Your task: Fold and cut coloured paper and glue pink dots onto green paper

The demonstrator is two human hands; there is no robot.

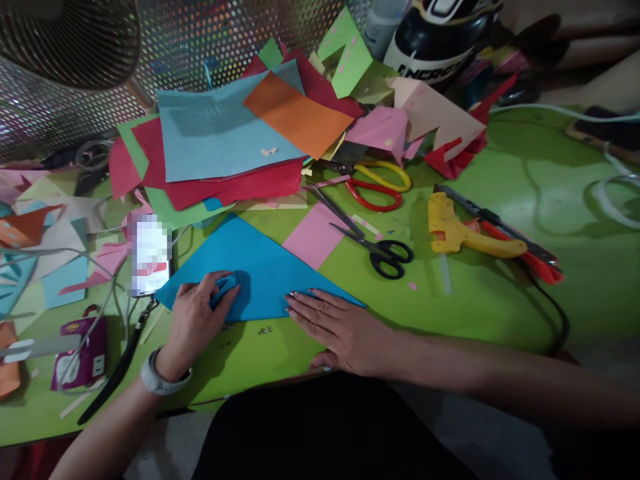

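Observation:
A blue sheet of paper [267, 267], folded into a broad triangle, lies on the green table with its long edge toward me. Near its left part, my left hand [203, 310] is closed, thumb and fingers pinching a raised blue bit that looks like part of this paper; the fingers partly hide it. My right hand [340, 330] rests flat on the lower right of the sheet, fingers stretched out. A pink paper square [316, 235] touches the sheet's upper right side. Black-handled scissors [385, 253] lie just right of the square.
Stacked coloured paper [215, 127] fills the back, beside red-and-yellow-handled scissors [377, 187]. Rightward are a yellow glue gun [450, 227] and a red cutter [543, 263]. A lit phone [150, 257], cables and a purple package [83, 353] lie left. A black jug [435, 50] stands behind.

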